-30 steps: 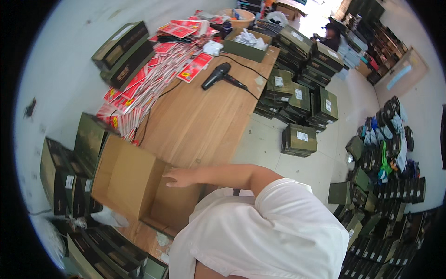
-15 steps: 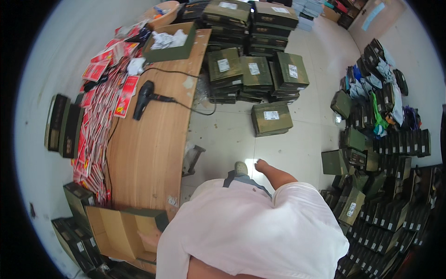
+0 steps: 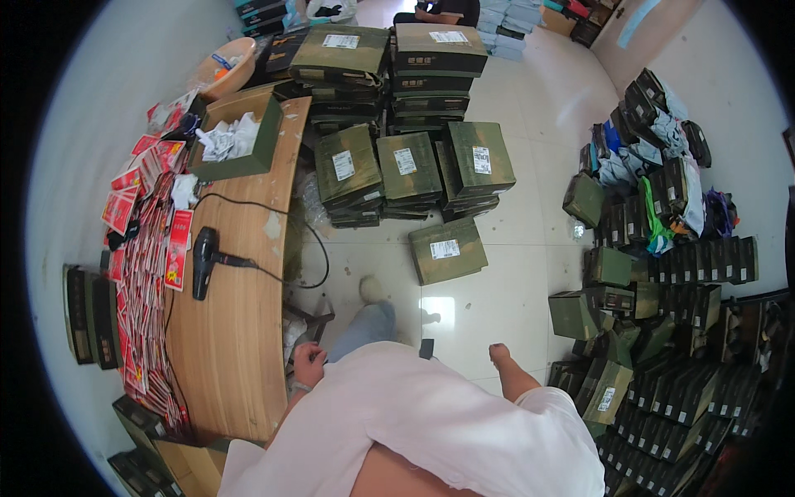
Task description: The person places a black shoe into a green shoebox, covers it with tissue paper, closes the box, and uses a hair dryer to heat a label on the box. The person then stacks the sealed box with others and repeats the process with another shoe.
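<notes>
Beside the right edge of the wooden table (image 3: 232,356), my left hand (image 3: 310,364) hangs with its fingers curled in and no object showing in them. My right hand (image 3: 499,354) hangs over the floor at my other side, loosely closed, with nothing seen in it. A black hair dryer (image 3: 205,263) lies on the table, its cord looping over the edge. Ahead of me on the floor is a green shoebox (image 3: 447,251) with a white label. Behind my left arm, an open cardboard box (image 3: 186,468) shows only in part.
Stacked green shoeboxes (image 3: 344,170) stand ahead beside the table. Red-and-white packets (image 3: 149,306) cover the table's left side, near an open green box (image 3: 269,141) of white paper. More boxes and bagged items (image 3: 662,157) line the right wall. Another person (image 3: 447,12) is at the far end.
My left hand has come out of the open cardboard box and now hangs by the table edge. I have moved forward, so the table and stacks sit nearer and the cardboard box slips toward the lower rim.
</notes>
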Tool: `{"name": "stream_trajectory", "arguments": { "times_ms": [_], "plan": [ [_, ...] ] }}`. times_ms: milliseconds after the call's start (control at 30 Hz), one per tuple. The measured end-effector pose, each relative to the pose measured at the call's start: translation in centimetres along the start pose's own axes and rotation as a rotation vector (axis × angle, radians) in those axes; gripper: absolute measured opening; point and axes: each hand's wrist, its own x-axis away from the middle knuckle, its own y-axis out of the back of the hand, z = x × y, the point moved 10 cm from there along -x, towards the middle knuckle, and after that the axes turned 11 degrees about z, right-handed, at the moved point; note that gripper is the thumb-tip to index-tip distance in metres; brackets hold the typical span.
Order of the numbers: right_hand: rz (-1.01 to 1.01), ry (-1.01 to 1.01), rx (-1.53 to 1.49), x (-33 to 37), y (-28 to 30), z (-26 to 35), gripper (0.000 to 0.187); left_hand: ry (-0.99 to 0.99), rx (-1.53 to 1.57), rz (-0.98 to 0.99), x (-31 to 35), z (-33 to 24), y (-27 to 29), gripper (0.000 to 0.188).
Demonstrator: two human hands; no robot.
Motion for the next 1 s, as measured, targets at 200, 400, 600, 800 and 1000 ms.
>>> {"name": "stream_trajectory", "arguments": {
  "times_ms": [200, 400, 600, 800, 1000],
  "plan": [
    [0.271, -0.128, -0.185, 4.5, -0.9, 4.9, 0.035, -0.016, 0.028, 0.213, -14.2, -3.8, -8.5, 0.013],
    [0.031, -0.056, 0.013, 0.7, 9.5, 6.5, 0.038, 0.255, 0.183, 0.561, -25.6, 0.7, -23.8, 0.015],
    [-0.277, 0.037, 0.104, -10.8, 17.9, 12.2, 0.039, 0.321, 0.142, 0.534, -33.2, 6.1, -33.9, 0.032],
    [-0.04, 0.039, 0.177, -24.7, 17.0, 19.0, 0.052, 0.83, 0.46, 0.783, -35.2, 20.2, -50.5, 0.062],
    [-0.035, 0.022, 0.036, -38.4, 13.9, 19.5, 0.066, 1.213, 0.892, 0.37, -34.8, 25.7, -61.8, 0.087]
  ]
}}
